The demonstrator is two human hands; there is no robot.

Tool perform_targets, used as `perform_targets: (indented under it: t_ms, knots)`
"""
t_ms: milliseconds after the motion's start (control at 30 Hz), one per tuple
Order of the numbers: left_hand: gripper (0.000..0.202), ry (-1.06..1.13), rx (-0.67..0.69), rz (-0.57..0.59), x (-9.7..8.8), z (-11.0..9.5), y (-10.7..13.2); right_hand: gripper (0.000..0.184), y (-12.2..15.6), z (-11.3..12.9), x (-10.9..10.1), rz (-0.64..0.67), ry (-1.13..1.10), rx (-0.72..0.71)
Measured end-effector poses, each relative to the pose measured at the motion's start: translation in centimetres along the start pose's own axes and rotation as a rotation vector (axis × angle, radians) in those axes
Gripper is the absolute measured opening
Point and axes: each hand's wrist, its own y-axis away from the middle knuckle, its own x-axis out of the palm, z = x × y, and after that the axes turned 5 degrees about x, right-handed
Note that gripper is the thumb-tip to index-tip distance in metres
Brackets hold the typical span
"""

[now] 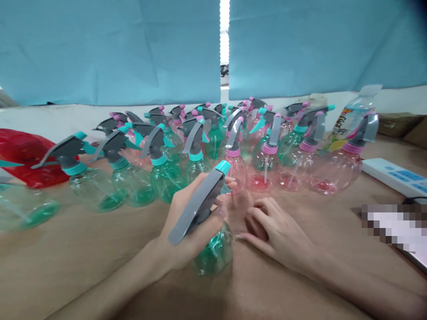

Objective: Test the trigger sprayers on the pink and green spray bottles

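Observation:
My left hand (187,218) is wrapped round the neck of a green spray bottle (215,251) that stands on the brown table (83,262), its grey trigger head (198,206) with a teal nozzle pointing up and away. My right hand (273,229) rests on the table just right of the bottle, fingers curled loosely inward, with nothing visible in them. Behind both hands stand several green spray bottles (165,178) and pink spray bottles (267,171) in rows.
A red plastic bag (23,155) lies at the far left. A white power strip (396,175) and a blurred-out item (396,226) sit at the right. A drink bottle (353,115) stands behind the pink bottles. Blue curtains (110,49) hang at the back.

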Motion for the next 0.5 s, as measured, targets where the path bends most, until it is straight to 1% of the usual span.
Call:
perform_targets:
  t_ms: [67,267,500]
  knots:
    - [0.042,0.010,-0.001,0.008,0.03,0.02,0.01,0.026,-0.04,0.02,0.00,0.000,0.029,-0.005]
    - [0.040,-0.004,0.002,-0.013,0.00,0.13,0.07,0.020,-0.41,0.25,-0.19,0.084,0.084,-0.036]
    - [0.039,0.007,0.008,-0.012,-0.03,0.08,0.04,0.018,-0.41,0.25,-0.14,0.071,0.084,-0.041]
